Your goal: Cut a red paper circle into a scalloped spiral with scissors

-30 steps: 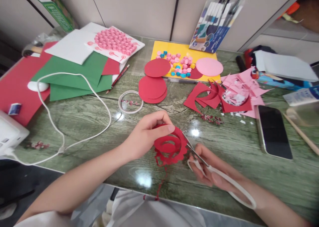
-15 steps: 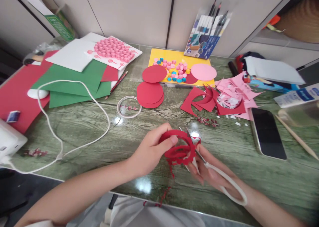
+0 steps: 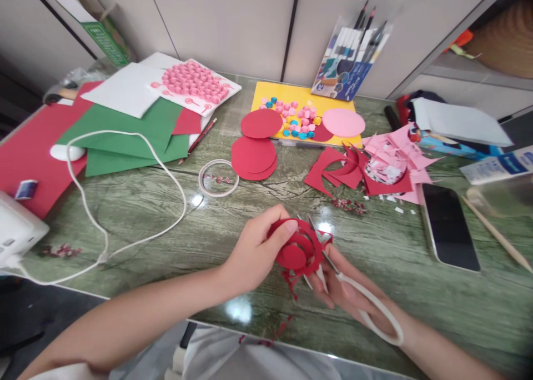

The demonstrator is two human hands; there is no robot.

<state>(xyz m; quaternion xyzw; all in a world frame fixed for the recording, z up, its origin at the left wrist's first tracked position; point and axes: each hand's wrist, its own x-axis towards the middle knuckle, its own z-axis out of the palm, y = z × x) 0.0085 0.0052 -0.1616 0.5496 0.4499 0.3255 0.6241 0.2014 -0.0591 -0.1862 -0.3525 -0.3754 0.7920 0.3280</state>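
Observation:
My left hand [image 3: 260, 246] pinches a red paper spiral [image 3: 293, 255] between thumb and fingers, just above the table near its front edge. The spiral's outer edge is wavy, and thin red trimmings hang below it. In my right hand [image 3: 333, 283] is a pair of white-handled scissors [image 3: 368, 308], its blades slightly apart at the spiral's right side. A small red piece of paper shows beside the blades. Some fingers of my right hand are hidden behind the paper and scissors.
Red paper circles [image 3: 254, 156] and a tape roll [image 3: 219, 178] lie beyond my hands. Red paper scraps [image 3: 333, 169] and a phone [image 3: 449, 224] are to the right. A white cable [image 3: 183, 202] loops on the left. Yellow paper [image 3: 260, 94] bearing small coloured pieces lies at the back.
The spiral has turned in my left hand, and its round centre now faces up more fully. The scissors have shifted slightly left along its edge.

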